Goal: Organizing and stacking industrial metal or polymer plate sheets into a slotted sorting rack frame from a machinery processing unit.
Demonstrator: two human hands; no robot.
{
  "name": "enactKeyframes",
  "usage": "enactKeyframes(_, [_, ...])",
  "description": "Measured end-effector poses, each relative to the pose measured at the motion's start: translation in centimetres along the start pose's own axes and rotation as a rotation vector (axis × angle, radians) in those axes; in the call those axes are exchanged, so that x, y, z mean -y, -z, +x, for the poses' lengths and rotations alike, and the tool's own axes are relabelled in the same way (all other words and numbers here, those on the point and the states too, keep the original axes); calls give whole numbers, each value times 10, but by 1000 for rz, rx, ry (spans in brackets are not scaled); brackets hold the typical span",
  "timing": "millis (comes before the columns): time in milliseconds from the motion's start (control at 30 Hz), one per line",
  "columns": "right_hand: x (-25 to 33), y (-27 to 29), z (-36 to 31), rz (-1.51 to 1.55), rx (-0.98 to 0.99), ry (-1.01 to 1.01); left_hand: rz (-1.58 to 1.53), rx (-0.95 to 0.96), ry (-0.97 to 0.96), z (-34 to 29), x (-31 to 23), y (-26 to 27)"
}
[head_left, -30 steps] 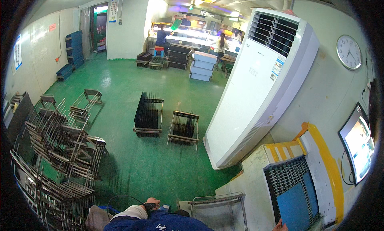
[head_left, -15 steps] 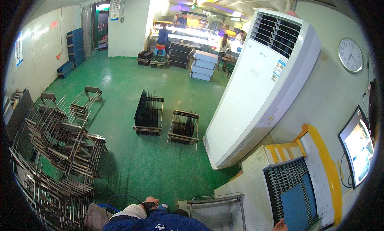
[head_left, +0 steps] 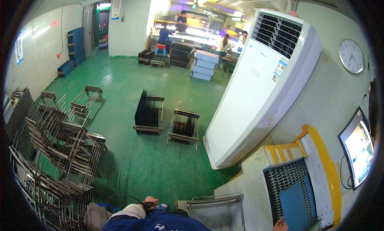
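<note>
At the lower right, my right hand point(head_left: 281, 224) grips the left edge of a flat blue panel point(head_left: 295, 205). Only part of this hand shows above the lower rim. The panel lies slanted over a bed of rollers point(head_left: 286, 173), and a second blue strip point(head_left: 308, 187) shows behind its right side. My left hand point(head_left: 151, 200) is held low in front of my body, with a dark band and a thin black cable at the wrist. Its fingers are turned away, so whether it holds anything is hidden.
A metal-framed stand point(head_left: 216, 205) sits between me and the roller machine. Metal racks point(head_left: 64, 139) crowd the left. Two racks of dark upright sheets point(head_left: 148, 113) point(head_left: 184, 126) stand mid-floor. A tall white air conditioner point(head_left: 256, 91) rises at right; people work at a lit bench point(head_left: 192, 37) beyond.
The blue panel has shifted slightly up and to the left, with my right hand at its edge. My left hand stays put. People at the far bench have changed posture a little.
</note>
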State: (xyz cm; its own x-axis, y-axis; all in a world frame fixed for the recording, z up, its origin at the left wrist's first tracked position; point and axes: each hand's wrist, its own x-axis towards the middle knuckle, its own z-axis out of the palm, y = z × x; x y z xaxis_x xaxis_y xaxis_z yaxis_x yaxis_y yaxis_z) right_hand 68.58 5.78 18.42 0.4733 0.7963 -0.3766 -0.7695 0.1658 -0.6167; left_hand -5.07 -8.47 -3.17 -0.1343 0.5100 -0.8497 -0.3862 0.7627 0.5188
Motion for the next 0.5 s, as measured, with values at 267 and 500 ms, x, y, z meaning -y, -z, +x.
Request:
enactKeyframes(267, [8,-67,-61,-9,54,-40,-126,201,86,52,24,11])
enactKeyframes(500, [18,-58,-55,143,66,-68,97,3,33,-1,-12,-18])
